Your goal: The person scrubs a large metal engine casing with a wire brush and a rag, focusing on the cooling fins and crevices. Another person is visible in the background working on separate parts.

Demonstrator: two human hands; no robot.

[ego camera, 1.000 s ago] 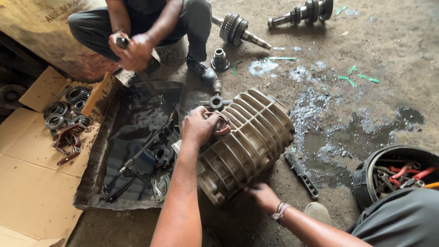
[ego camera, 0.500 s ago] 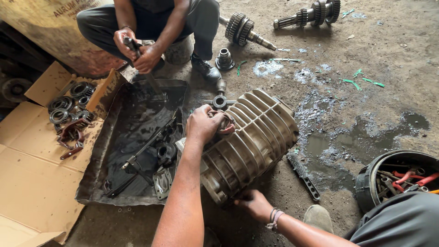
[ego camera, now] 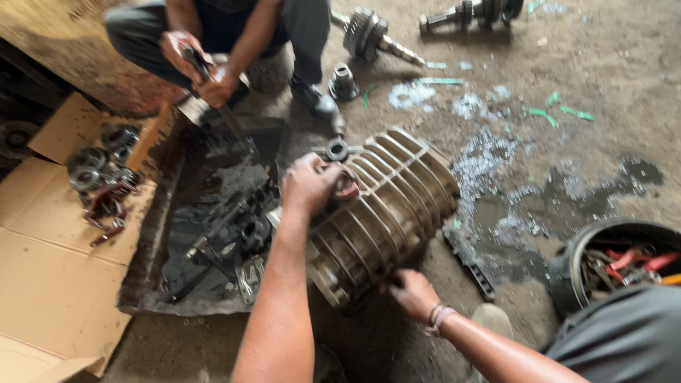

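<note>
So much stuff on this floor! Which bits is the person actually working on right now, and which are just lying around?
In hand:
- ribbed metal housing, lying on its side
- left hand, on the housing's top edge
- right hand, at its lower end

Lying about:
- geared shafts on the floor
- black bucket of tools
- cardboard with small parts
- oily tray
- another person's hands, holding a tool

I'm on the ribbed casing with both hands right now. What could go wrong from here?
1. The ribbed casing lies tilted on the floor, steadied only by your left hand on top and right hand at its lower end; it might roll.
2. The wet patch beside it could make a foot slip.
3. A second person's hands work a tool close over the oily tray; your left arm might get bumped.
</note>
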